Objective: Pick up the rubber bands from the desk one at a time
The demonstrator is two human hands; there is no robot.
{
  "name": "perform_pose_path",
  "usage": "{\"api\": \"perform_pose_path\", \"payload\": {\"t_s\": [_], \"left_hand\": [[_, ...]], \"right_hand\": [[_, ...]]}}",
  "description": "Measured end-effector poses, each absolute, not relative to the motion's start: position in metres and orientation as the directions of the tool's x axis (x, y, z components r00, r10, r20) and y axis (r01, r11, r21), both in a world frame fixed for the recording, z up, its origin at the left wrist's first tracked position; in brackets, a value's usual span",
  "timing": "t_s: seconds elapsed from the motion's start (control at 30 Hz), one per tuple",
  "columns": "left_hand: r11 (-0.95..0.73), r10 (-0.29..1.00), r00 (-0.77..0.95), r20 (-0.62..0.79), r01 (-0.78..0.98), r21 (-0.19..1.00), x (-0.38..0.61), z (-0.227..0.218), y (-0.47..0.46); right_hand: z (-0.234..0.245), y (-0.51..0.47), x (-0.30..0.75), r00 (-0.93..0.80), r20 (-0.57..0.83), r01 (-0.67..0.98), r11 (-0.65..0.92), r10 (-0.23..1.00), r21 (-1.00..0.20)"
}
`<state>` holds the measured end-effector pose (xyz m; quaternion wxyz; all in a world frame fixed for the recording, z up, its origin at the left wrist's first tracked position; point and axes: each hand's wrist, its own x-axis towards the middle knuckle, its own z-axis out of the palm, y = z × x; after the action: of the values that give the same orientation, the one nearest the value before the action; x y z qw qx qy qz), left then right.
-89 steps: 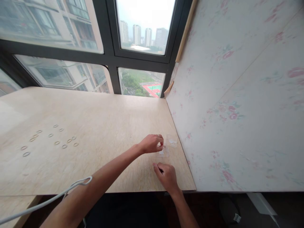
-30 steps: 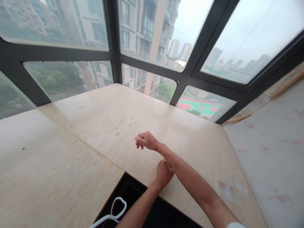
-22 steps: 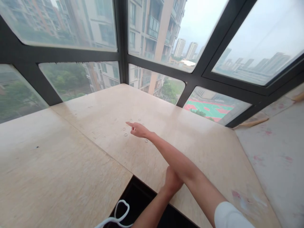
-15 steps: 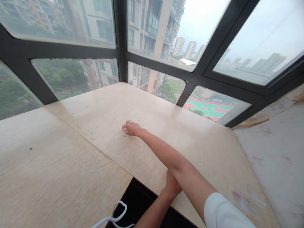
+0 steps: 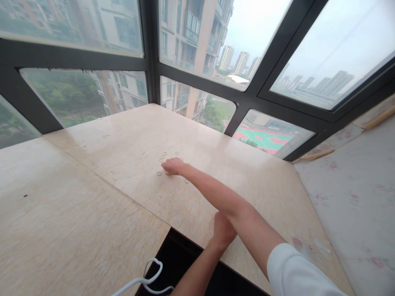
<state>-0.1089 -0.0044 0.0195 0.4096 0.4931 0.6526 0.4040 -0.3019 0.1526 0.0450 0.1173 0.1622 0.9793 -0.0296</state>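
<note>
My right hand (image 5: 173,166) reaches out over the beige stone surface, fingers curled down and closed. Whatever it may grip is hidden behind the knuckles. Around it lie several thin, small rings: one ring (image 5: 159,174) just to its left, another ring (image 5: 177,153) beyond it, and a ring (image 5: 187,181) by the wrist. More rings (image 5: 163,157) sit close together off the far left side of the hand. My left hand (image 5: 224,231) rests on the surface underneath my right forearm, which covers its fingers.
Dark window frames (image 5: 151,53) border the far edge of the stone top (image 5: 123,139). A white cable (image 5: 138,280) loops over a dark recess (image 5: 182,250) near me. A tiny dark object (image 5: 25,196) lies far left. Patterned wall covering (image 5: 348,197) rises on the right.
My right hand has closed its fingers and shifted slightly relative to the rings, uncovering some on its far left side and one by the wrist. The camera view has turned a little right.
</note>
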Motion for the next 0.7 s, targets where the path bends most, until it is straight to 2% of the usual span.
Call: {"api": "perform_pose_path", "payload": {"t_s": [0.17,0.33,0.53,0.7], "left_hand": [[0.190,0.976,-0.163,-0.143,0.331,0.924,-0.106,0.010,0.001],[0.153,0.984,-0.142,-0.104,0.401,0.903,-0.104,0.000,0.004],[0.068,0.995,-0.096,-0.017,0.558,0.827,-0.104,-0.002,0.009],[0.174,0.984,-0.119,-0.129,0.538,0.825,-0.102,0.003,0.011]], "right_hand": [[0.046,0.151,-0.284,-0.904,-0.247,0.390,0.910,0.350,-0.140],[0.045,0.144,-0.247,-0.889,-0.116,0.454,0.825,0.442,-0.337],[0.046,0.126,-0.193,-0.833,0.011,0.440,0.674,0.554,-0.594],[0.047,0.112,-0.170,-0.803,0.006,0.367,0.502,0.596,-0.783]]}}
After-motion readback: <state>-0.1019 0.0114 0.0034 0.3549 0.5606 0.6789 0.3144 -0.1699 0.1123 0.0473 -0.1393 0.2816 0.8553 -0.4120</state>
